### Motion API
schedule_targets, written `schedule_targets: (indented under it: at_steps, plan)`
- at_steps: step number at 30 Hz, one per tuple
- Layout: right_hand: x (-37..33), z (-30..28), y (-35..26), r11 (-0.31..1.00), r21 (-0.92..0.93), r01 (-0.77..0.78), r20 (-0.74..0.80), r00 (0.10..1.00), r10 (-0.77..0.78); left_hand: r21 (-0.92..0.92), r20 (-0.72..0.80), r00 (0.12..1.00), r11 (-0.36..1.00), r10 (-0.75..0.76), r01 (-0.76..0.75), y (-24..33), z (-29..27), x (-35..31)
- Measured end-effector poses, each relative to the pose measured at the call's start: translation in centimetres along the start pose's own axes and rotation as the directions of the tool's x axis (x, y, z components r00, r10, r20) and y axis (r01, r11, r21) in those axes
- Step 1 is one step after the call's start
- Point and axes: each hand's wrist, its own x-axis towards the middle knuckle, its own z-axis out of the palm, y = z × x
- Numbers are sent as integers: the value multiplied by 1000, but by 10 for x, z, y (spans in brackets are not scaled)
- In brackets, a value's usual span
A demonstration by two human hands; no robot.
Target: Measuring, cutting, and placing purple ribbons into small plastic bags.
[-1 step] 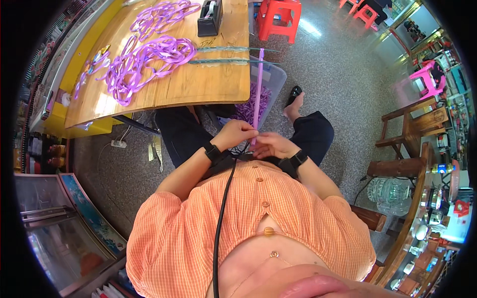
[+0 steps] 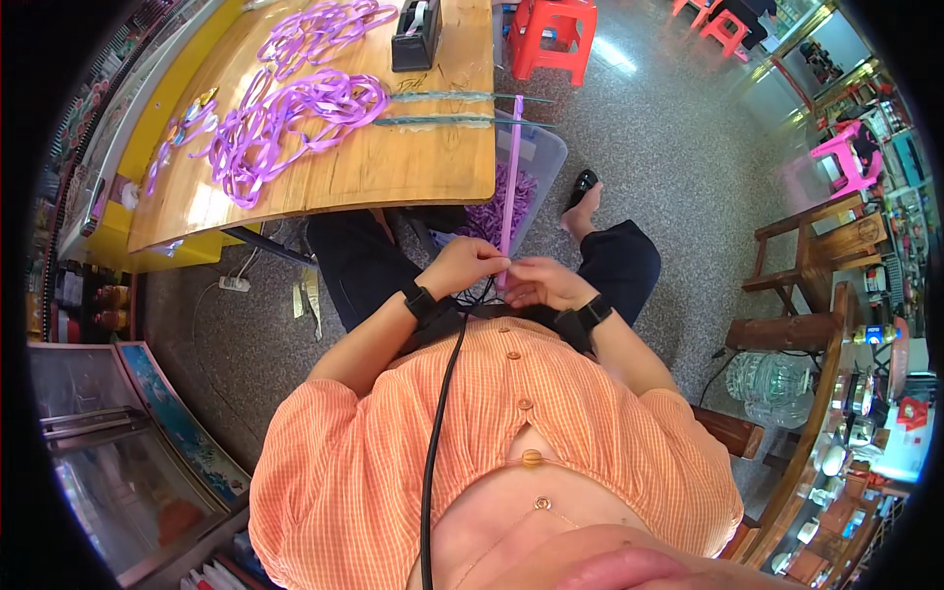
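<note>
A purple ribbon (image 2: 512, 177) hangs taut from the end of a thin green stick (image 2: 442, 96) and runs down to my hands in front of my waist. My left hand (image 2: 466, 266) pinches the ribbon's lower part between thumb and forefinger. My right hand (image 2: 547, 284) meets it from the other side, thumb and forefinger together at the ribbon, other fingers curled. A second green stick (image 2: 442, 121) lies parallel to the first; both are taped to the table and jut past its right edge. The ribbon's lowest end is partly hidden by my fingers.
Heaps of loose purple ribbon (image 2: 295, 128) and a black tape dispenser (image 2: 414, 44) lie on the wooden table (image 2: 413, 177). Beneath its right edge stands a clear plastic bin (image 2: 551, 162) of purple pieces (image 2: 503, 206). A red stool (image 2: 553, 39) is beyond. A black cable (image 2: 442, 403) crosses my front.
My right hand's fingers have shifted very slightly at the ribbon. My left hand and everything else look the same.
</note>
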Motion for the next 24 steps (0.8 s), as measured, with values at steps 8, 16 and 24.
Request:
schedule_targets:
  at_steps: [8, 16, 24]
  plan:
    - [13, 16, -75, 913, -124, 390, -176, 896, -407, -51, 146, 989, 999, 7, 1, 6, 0, -1]
    - [42, 40, -135, 800, -304, 518, -291, 748, -596, -4, 187, 972, 989, 144, -146, 36, -7, -10]
    - [67, 43, -168, 736, -266, 622, -402, 622, -672, -28, 187, 969, 987, 160, -158, 28, -4, -6]
